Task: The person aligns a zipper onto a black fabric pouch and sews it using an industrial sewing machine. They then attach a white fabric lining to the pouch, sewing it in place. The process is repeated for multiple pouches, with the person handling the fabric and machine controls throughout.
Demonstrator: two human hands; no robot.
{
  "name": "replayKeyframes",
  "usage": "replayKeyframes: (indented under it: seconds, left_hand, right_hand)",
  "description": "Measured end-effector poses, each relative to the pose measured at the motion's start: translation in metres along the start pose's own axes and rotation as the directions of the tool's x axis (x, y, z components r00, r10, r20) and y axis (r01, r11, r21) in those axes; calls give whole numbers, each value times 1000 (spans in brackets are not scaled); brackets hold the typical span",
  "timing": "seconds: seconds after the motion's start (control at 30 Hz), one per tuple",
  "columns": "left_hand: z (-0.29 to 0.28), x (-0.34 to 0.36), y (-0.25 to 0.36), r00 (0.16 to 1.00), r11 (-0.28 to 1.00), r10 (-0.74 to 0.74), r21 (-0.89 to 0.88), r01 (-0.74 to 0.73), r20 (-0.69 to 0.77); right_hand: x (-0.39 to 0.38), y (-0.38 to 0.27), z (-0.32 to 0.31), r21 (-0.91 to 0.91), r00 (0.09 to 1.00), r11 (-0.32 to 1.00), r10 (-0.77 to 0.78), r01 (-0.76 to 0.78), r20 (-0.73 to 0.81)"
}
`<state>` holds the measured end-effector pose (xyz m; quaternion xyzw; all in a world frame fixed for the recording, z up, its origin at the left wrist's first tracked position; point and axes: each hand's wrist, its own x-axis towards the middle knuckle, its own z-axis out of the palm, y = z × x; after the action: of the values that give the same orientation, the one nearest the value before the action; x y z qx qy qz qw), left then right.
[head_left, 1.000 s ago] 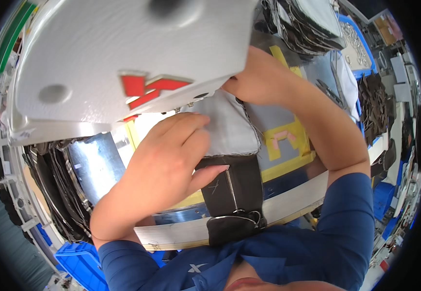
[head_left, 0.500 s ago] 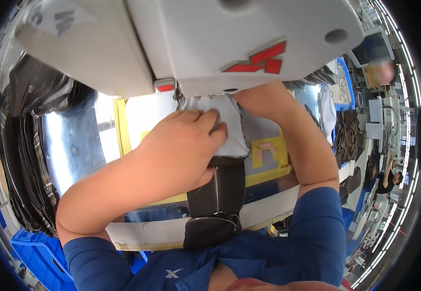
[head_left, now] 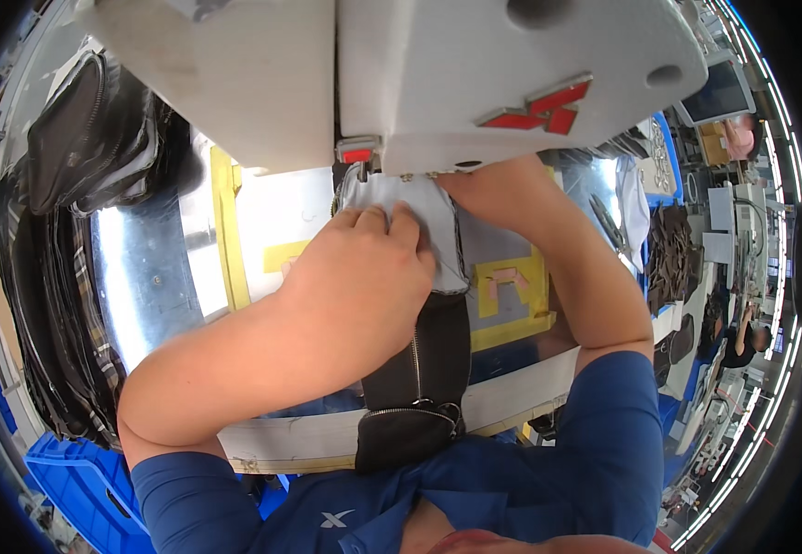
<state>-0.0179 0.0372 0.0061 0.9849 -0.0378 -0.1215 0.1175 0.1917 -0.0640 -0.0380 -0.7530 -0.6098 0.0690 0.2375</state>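
A dark fabric bag piece with zippers [head_left: 442, 351] runs from under the sewing machine head [head_left: 447, 83] toward my body, its near end hanging over the table edge. Its far part shows a grey lining [head_left: 444, 242] with dark stitched edges. My left hand [head_left: 364, 263] rests on that lining, palm down, fingers stretched out and a little bent. Reaching to the lining's far right corner, my right hand [head_left: 491, 192] has its fingers hidden behind the machine head. The needle area is mostly hidden too.
Dark zippered bag pieces [head_left: 59, 305] are piled at the left. A blue crate [head_left: 87, 489] stands below them. Yellow tape [head_left: 521, 300] marks the table. At the right are a blue tray [head_left: 664, 162] of small metal parts and a dark heap of pieces [head_left: 670, 258].
My left hand has shifted slightly on the lining and its thumb no longer shows. The machine head appears farther right in the picture as the view has shifted.
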Motion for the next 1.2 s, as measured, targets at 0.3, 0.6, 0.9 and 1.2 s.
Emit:
replayKeyframes:
  seconds: [0.3,0.6,0.9,1.2]
  left_hand:
    - [-1,-1,-1,999,1000,12,-17,-13,-36]
    - [-4,-1,3,1000,1000,7,12,-7,-4]
    - [-15,1,7,996,1000,-6,12,5,84]
    - [-9,-1,3,998,998,47,48,-45,-38]
  right_hand:
    - [-2,10,1,-51,999,999,-15,17,42]
    - [4,2,2,-47,1000,999,-25,25,-1]
    - [2,0,6,-4,977,982,190,-191,93]
    - [15,30,22,27,993,997,68,-71,95]
